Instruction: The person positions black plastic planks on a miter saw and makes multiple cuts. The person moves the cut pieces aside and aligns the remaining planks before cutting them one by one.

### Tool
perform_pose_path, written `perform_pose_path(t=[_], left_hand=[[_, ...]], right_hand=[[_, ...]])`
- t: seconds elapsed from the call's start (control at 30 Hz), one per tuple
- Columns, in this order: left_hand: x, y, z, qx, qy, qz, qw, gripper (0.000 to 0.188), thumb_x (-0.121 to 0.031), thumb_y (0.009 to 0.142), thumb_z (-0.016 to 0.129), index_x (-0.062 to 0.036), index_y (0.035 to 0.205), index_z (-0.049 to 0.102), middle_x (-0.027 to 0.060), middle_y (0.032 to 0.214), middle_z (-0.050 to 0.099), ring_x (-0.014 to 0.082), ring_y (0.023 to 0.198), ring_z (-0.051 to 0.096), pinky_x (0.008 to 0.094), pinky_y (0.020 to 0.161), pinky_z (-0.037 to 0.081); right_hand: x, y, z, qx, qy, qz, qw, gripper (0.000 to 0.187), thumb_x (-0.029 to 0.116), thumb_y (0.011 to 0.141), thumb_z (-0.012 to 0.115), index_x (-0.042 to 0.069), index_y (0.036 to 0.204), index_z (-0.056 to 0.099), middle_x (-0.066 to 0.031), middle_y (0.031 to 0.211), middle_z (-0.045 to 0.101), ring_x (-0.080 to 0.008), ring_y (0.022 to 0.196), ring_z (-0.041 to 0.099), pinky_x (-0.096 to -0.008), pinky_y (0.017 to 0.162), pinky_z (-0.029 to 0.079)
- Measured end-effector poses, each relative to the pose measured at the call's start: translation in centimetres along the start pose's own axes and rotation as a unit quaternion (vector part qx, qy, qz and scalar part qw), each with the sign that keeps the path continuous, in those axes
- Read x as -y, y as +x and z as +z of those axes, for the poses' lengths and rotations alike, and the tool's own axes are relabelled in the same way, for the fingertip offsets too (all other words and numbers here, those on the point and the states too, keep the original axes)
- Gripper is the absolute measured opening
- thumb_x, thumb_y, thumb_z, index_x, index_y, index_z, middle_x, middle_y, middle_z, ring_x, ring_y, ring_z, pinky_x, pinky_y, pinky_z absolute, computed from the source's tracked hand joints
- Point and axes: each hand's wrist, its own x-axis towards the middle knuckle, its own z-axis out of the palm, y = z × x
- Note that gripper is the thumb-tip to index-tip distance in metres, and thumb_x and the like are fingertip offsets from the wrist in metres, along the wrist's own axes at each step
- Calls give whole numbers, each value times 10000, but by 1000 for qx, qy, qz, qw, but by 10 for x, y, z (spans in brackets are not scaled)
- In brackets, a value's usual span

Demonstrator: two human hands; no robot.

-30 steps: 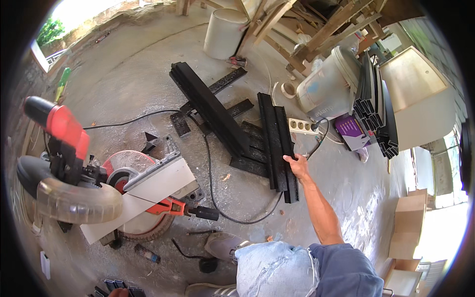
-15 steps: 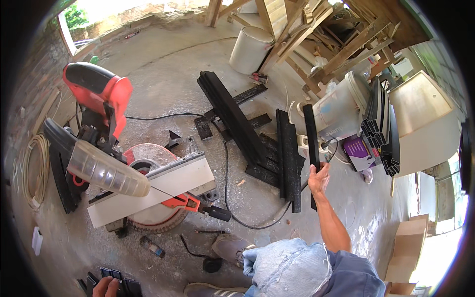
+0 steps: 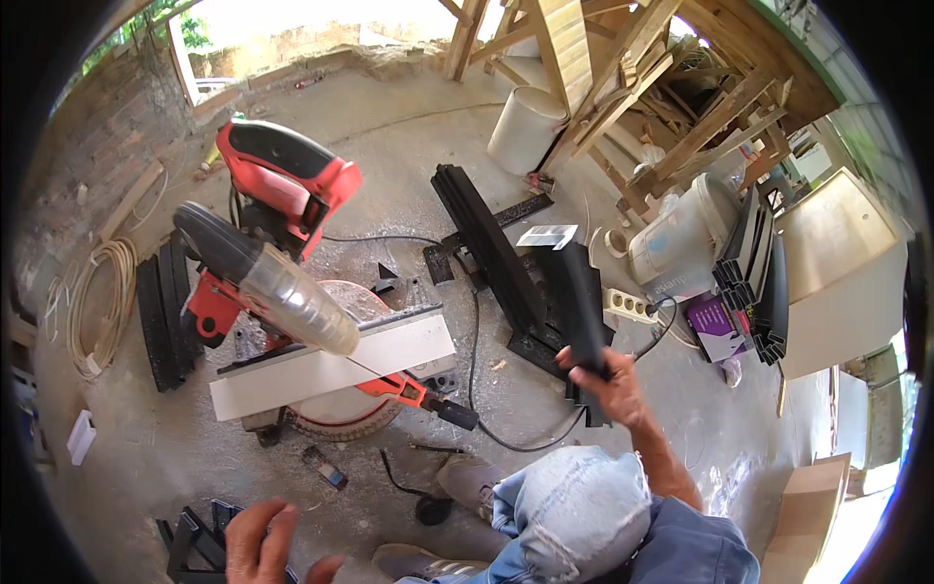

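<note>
- White trim offcut [image 3: 82, 437], far left on floor; count 1.
- Coil of pale cable [image 3: 102, 311] by the wall; count 1.
- Dark lengths [image 3: 161, 321] leaning together behind the saw; edges overlap, count uncertain.
- Short black pieces [image 3: 197, 545], a cluster at the lower edge; several, partly covered, exact number not readable.
- Left hand [image 3: 258, 543]: just beside that cluster, cut off by the lower edge. Thumb stands well apart from the fingers, grasp wide.
- Mitre saw [image 3: 277, 190], red and black; count 1. White board [image 3: 302, 380], count 1, lies across its base.
- Small bottle [image 3: 326, 467] on floor in front of the saw; count 1.
- Shoes [image 3: 467, 482]: 2, near the lower edge.
- Long black profile [image 3: 486, 243], resting slantwise over flat black pieces; count 1 on top, those below overlap.
- Black strip [image 3: 582, 311]: 1, motion-blurred, pale patch at its upper end. Well apart from the left hand, to its right; extends up and away from the right hand, above other black lengths.
- Right hand [image 3: 618, 389]: closed around the strip's near end, thumb on the near side.
- White socket strip [image 3: 630, 306], just right of the black strip as seen; count 1.
- Buckets [image 3: 681, 243]: 2, one beside the sockets, one farther back.
- Purple box [image 3: 718, 326]: 1, next to a bundle of black profiles [image 3: 749, 258]; bundle too tightly packed to count.
</note>
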Motion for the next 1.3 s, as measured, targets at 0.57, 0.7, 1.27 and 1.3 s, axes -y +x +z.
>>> perform_pose_path(t=[0.57, 0.7, 1.27, 1.3], left_hand=[[29, 3, 42, 72, -9, -91, 993, 483, -147, 830, 782, -44, 1264, 598, 244, 962, 701, 477, 939, 665, 530, 786, 507], [24, -17, 21, 19, 36, -87, 995, 272, -176, 832, 789, -33, 1022, 657, 225, 918, 708, 458, 892, 677, 547, 747, 514], [50, -38, 14, -114, 224, -33, 967, 406, -76, 715, 773, -55, 1076, 589, 125, 984, 641, 318, 955, 651, 419, 858, 490], [54, -41, 11, -143, 243, -49, 958, 415, -80, 706, 780, -57, 1075, 591, 122, 988, 639, 314, 957, 652, 418, 861, 490]], right_hand=[[198, 29, 229, 407, -322, -573, 635, 185, 129, 768, 717, -10, 880, 666, -133, 673, 678, -364, 688, 713, -451, 610, 544], [246, 19, 225, 477, -347, -543, 598, 332, 256, 824, 751, -31, 978, 689, -208, 1080, 720, -325, 1108, 686, -442, 945, 528], [332, 3, 187, 56, -143, -673, 724, 624, 216, 874, 692, -113, 1365, 491, -274, 1347, 589, -410, 1244, 593, -486, 1046, 497], [319, -1, 197, 93, -171, -686, 701, 642, 215, 875, 677, -112, 1394, 486, -276, 1381, 573, -408, 1288, 568, -488, 1081, 471]])
